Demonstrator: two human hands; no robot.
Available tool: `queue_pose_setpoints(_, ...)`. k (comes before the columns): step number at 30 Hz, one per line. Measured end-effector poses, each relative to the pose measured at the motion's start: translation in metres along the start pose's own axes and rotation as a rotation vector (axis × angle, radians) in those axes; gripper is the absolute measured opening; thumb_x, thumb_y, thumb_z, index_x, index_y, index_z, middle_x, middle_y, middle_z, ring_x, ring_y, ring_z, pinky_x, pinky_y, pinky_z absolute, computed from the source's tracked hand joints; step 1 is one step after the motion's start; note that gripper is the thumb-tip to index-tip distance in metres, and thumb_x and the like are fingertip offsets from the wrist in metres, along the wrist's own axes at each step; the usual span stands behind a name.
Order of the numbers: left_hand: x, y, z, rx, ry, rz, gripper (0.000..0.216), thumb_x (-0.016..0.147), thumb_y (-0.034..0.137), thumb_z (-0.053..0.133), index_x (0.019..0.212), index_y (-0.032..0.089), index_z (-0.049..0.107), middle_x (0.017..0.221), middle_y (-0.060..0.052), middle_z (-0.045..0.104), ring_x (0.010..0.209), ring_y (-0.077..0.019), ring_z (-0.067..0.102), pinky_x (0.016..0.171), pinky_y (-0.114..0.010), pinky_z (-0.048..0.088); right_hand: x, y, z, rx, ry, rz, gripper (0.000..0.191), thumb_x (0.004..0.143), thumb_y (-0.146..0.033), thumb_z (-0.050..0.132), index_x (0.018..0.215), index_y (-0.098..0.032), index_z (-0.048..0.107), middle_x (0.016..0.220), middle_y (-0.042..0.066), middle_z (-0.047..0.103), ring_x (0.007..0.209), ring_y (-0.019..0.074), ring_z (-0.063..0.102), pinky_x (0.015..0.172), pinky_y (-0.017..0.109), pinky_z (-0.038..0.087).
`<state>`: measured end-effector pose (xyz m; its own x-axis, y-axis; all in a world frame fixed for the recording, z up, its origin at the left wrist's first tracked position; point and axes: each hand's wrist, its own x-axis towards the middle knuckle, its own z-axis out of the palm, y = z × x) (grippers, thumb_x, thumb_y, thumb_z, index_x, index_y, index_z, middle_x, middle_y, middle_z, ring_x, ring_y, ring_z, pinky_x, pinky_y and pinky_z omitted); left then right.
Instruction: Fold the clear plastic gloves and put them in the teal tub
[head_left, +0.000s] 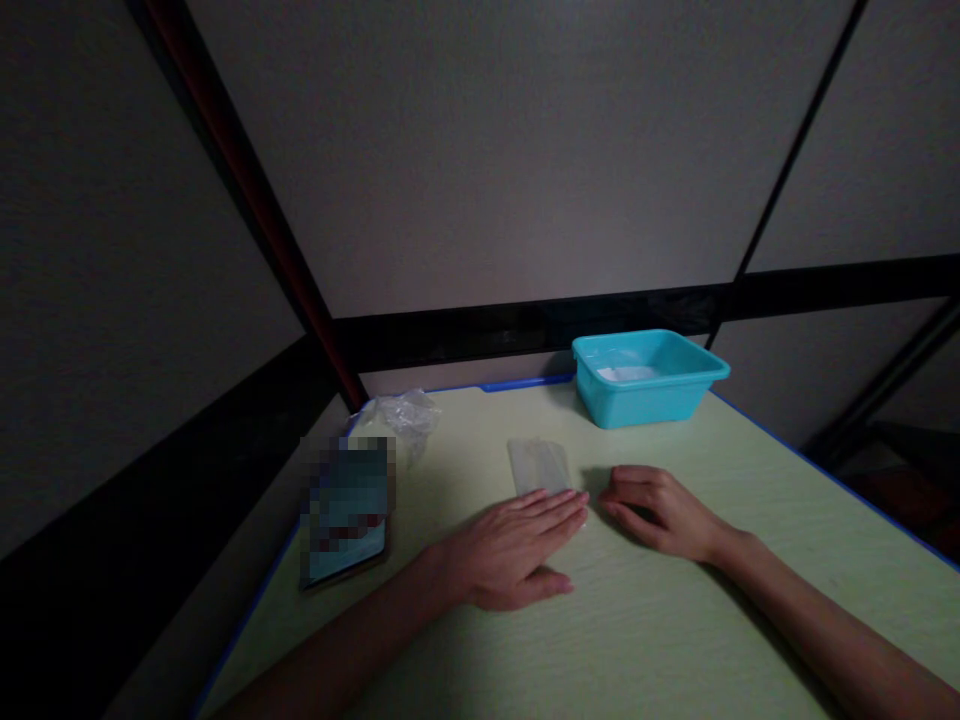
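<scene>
A thin, pale, see-through rectangular sheet or small bag [540,464] lies flat near the middle of the table. My left hand [517,552] rests flat across its near edge with the fingers stretched out, covering part of it. To the right of the sheet, a short gap away, my right hand [664,515] sits on the tabletop with its fingers loosely curled inward. Nothing shows in that hand, and the curled fingertips are partly hidden.
A turquoise plastic basin [641,402] with something white inside stands at the back right. Crumpled clear plastic [409,412] lies at the back left. A tablet-like device [349,548], its screen blurred out, is propped by the left edge. The pale table [600,650] has blue edging; wall panels rise behind.
</scene>
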<state>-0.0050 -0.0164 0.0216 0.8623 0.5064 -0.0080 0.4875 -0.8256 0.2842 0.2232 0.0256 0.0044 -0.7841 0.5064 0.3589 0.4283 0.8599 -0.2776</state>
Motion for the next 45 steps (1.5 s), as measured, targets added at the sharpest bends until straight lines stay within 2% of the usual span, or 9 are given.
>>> queue_pose_setpoints(11,0.000,0.008,0.002,0.003,0.004,0.007,0.062,0.085,0.044,0.035,0.134,0.013,0.014,0.141,-0.007,0.010,0.128,-0.0192,0.010,0.106,-0.032,0.010,0.000,0.002,-0.001,0.003,-0.002,0.048,0.031,0.089,-0.024,0.032,0.074,-0.015,0.057,0.066,0.005,0.050,0.064,0.0144,0.048,0.059,0.026,0.037)
queue_pose_setpoints(16,0.002,0.016,0.006,0.006,-0.004,0.027,0.064,0.084,0.046,0.034,0.134,0.012,0.013,0.141,-0.007,0.009,0.128,-0.0196,0.009,0.106,-0.032,0.007,-0.001,0.000,-0.001,0.083,0.023,0.061,0.028,0.088,-0.024,0.033,0.076,-0.015,0.056,0.067,0.004,0.050,0.064,0.0144,0.048,0.059,0.026,0.037)
queue_pose_setpoints(21,0.001,0.017,0.007,0.006,-0.007,0.008,0.066,0.083,0.048,0.034,0.134,0.011,0.014,0.141,-0.008,0.011,0.128,-0.0200,0.008,0.105,-0.033,0.008,0.002,-0.008,0.000,0.200,0.045,0.046,0.024,0.088,-0.024,0.034,0.086,-0.015,0.056,0.076,0.007,0.054,0.071,0.0153,0.051,0.064,0.027,0.040)
queue_pose_setpoints(27,0.000,0.015,0.009,0.013,0.022,0.008,0.068,0.082,0.051,0.033,0.133,0.009,0.015,0.141,-0.010,0.011,0.128,-0.0215,0.008,0.106,-0.034,0.008,0.001,-0.007,-0.001,0.231,0.066,0.063,0.025,0.088,-0.024,0.035,0.089,-0.014,0.058,0.079,0.009,0.057,0.074,0.0165,0.053,0.066,0.028,0.043)
queue_pose_setpoints(30,0.001,0.015,0.010,0.007,0.027,0.010,0.069,0.082,0.053,0.032,0.133,0.009,0.015,0.140,-0.011,0.013,0.128,-0.0229,0.010,0.105,-0.035,0.010,0.001,-0.009,-0.004,0.273,0.078,0.059,0.027,0.089,-0.025,0.034,0.097,-0.014,0.057,0.090,0.010,0.059,0.084,0.0177,0.054,0.074,0.030,0.044)
queue_pose_setpoints(33,0.001,0.016,0.010,0.018,0.044,0.004,0.069,0.081,0.054,0.035,0.131,0.008,0.020,0.138,-0.014,0.022,0.126,-0.0244,0.018,0.104,-0.036,0.012,0.006,-0.020,-0.008,0.328,-0.007,0.030,0.033,0.089,-0.026,0.032,0.116,-0.015,0.048,0.113,0.010,0.054,0.106,0.0187,0.047,0.089,0.034,0.039)
queue_pose_setpoints(36,0.002,0.017,0.012,0.032,0.092,-0.005,0.065,0.077,0.051,0.045,0.127,0.012,0.030,0.132,-0.012,0.035,0.122,-0.0237,0.028,0.103,-0.035,0.017,0.017,-0.034,-0.009,0.375,-0.190,-0.069,0.042,0.090,-0.028,0.030,0.129,-0.015,0.032,0.131,0.009,0.038,0.120,0.0180,0.033,0.099,0.036,0.028)
queue_pose_setpoints(40,0.002,0.017,0.014,0.024,0.151,0.022,0.054,0.073,0.047,0.054,0.119,0.023,0.041,0.128,-0.005,0.041,0.119,-0.0233,0.034,0.101,-0.034,0.021,0.036,-0.040,-0.003,0.372,-0.379,-0.193,0.050,0.090,-0.033,0.031,0.134,-0.013,0.020,0.138,0.009,0.024,0.126,0.0167,0.021,0.104,0.034,0.018)
queue_pose_setpoints(45,0.001,0.016,0.018,0.009,0.113,-0.053,0.063,0.071,0.053,0.051,0.120,0.015,0.039,0.122,-0.011,0.047,0.111,-0.0261,0.043,0.096,-0.035,0.029,0.057,-0.020,0.012,0.307,-0.485,-0.186,0.051,0.090,-0.036,0.028,0.135,-0.016,0.014,0.139,0.007,0.020,0.127,0.0161,0.013,0.104,0.035,0.013)
